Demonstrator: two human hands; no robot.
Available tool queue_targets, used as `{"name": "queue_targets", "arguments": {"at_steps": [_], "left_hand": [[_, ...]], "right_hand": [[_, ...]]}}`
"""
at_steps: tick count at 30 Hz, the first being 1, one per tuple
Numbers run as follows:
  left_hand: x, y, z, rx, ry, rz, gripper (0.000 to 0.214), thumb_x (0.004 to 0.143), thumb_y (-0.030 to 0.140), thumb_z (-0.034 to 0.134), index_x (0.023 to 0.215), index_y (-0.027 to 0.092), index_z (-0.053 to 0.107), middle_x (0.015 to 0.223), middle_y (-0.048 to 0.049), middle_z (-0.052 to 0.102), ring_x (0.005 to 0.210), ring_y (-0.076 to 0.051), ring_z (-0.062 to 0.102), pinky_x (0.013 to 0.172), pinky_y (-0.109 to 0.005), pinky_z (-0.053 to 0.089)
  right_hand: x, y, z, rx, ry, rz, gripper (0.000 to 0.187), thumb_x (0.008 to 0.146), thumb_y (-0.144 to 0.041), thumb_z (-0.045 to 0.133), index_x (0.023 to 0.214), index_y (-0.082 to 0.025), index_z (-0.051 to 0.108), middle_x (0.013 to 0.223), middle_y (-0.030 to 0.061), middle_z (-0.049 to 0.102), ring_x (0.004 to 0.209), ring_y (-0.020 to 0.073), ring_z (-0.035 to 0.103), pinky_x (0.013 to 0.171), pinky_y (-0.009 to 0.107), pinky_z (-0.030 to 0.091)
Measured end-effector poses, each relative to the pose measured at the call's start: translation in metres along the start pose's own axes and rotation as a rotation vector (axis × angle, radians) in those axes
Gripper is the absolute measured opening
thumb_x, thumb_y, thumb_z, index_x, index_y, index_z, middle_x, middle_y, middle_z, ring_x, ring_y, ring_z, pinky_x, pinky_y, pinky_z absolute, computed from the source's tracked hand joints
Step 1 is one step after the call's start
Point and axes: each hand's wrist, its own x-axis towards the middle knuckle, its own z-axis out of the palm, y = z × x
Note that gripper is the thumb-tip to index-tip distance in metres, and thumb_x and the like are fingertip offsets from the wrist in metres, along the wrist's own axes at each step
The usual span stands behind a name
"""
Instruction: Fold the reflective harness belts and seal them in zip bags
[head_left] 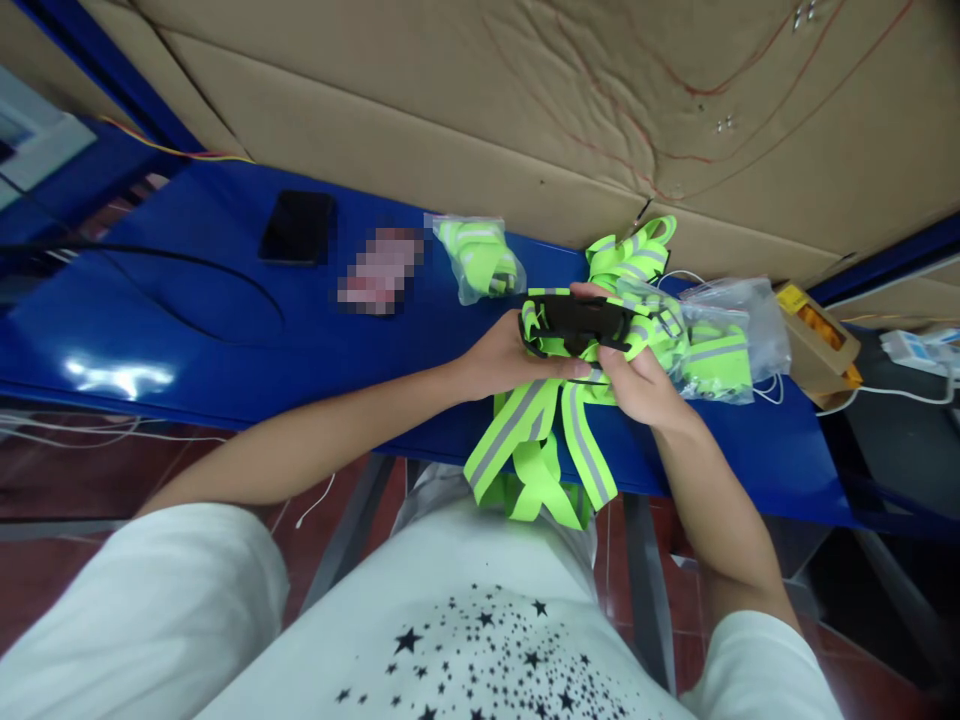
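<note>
Between my two hands is a neon-yellow reflective strap [510, 432] with grey stripes and a black plastic buckle piece [581, 318]. My left hand [499, 362] is closed around its left side, the thumb near the lower edge. My right hand [637, 385] grips the right side of the same strap, with the thumb against the black part. Loose loops of the strap hang over the table's front edge towards my lap. Just behind my right hand lie more folded neon straps [630, 250] and a clear bag [716, 355] with a similar strap inside.
The blue table [187, 330] meets a cardboard-covered wall [390, 110]. Left of my hands are a bagged neon strap [484, 262], a blurred-out item [381, 270] and a black phone-like object [298, 228]. A cardboard box [816, 340] and white cables [900, 398] are on the right.
</note>
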Motion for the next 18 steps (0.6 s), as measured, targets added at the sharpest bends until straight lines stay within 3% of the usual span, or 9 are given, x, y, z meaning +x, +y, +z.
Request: {"name": "queue_targets", "arguments": {"at_steps": [2, 5, 8, 12, 15, 18], "left_hand": [[0.002, -0.004, 0.0, -0.063, 0.105, -0.026, 0.061, 0.067, 0.043, 0.095, 0.118, 0.017, 0.073, 0.118, -0.0082, 0.078, 0.116, -0.029, 0.071, 0.107, -0.044, 0.055], [0.005, -0.009, -0.003, -0.115, 0.222, -0.045, 0.057, 0.065, 0.043, 0.096, 0.111, 0.017, 0.074, 0.117, -0.0076, 0.078, 0.12, -0.029, 0.069, 0.11, -0.044, 0.054], [0.007, -0.007, -0.005, -0.117, 0.22, -0.055, 0.054, 0.065, 0.037, 0.097, 0.109, 0.016, 0.074, 0.112, -0.0057, 0.079, 0.115, -0.027, 0.07, 0.109, -0.044, 0.054], [0.013, 0.016, 0.0, -0.181, 0.195, -0.017, 0.059, 0.061, 0.032, 0.099, 0.112, 0.019, 0.074, 0.114, -0.0029, 0.079, 0.115, -0.026, 0.07, 0.108, -0.043, 0.055], [0.021, 0.046, 0.005, -0.279, 0.068, -0.028, 0.062, 0.062, 0.037, 0.099, 0.116, 0.023, 0.074, 0.125, -0.0032, 0.077, 0.126, -0.03, 0.067, 0.112, -0.047, 0.054], [0.027, 0.069, 0.006, -0.387, -0.289, -0.086, 0.054, 0.069, 0.046, 0.095, 0.115, 0.025, 0.076, 0.126, -0.0055, 0.077, 0.129, -0.034, 0.067, 0.11, -0.047, 0.057]], "right_hand": [[0.005, -0.005, -0.003, -0.006, -0.025, -0.027, 0.057, 0.092, -0.063, 0.069, 0.14, -0.033, 0.06, 0.145, 0.005, 0.063, 0.146, 0.0271, 0.051, 0.126, 0.048, 0.04], [0.011, -0.015, -0.012, 0.094, -0.042, 0.06, 0.056, 0.081, -0.069, 0.078, 0.123, -0.032, 0.069, 0.125, 0.0036, 0.072, 0.123, 0.0271, 0.067, 0.11, 0.045, 0.054], [0.019, -0.028, -0.018, 0.104, 0.052, 0.156, 0.039, 0.08, -0.059, 0.083, 0.105, -0.029, 0.075, 0.102, -0.0007, 0.076, 0.094, 0.0191, 0.073, 0.087, 0.033, 0.061], [0.033, -0.063, -0.022, 0.097, 0.098, 0.096, 0.028, 0.079, -0.034, 0.089, 0.105, -0.027, 0.079, 0.099, -0.0031, 0.078, 0.088, 0.0138, 0.072, 0.084, 0.028, 0.061], [0.038, -0.106, -0.025, 0.056, 0.112, -0.053, 0.026, 0.08, -0.027, 0.089, 0.105, -0.028, 0.08, 0.104, -0.0015, 0.079, 0.1, 0.0183, 0.075, 0.093, 0.032, 0.063], [0.035, -0.144, -0.025, -0.099, 0.213, -0.15, 0.029, 0.078, -0.032, 0.091, 0.105, -0.036, 0.081, 0.113, -0.0018, 0.077, 0.113, 0.0249, 0.073, 0.098, 0.034, 0.064]]}}
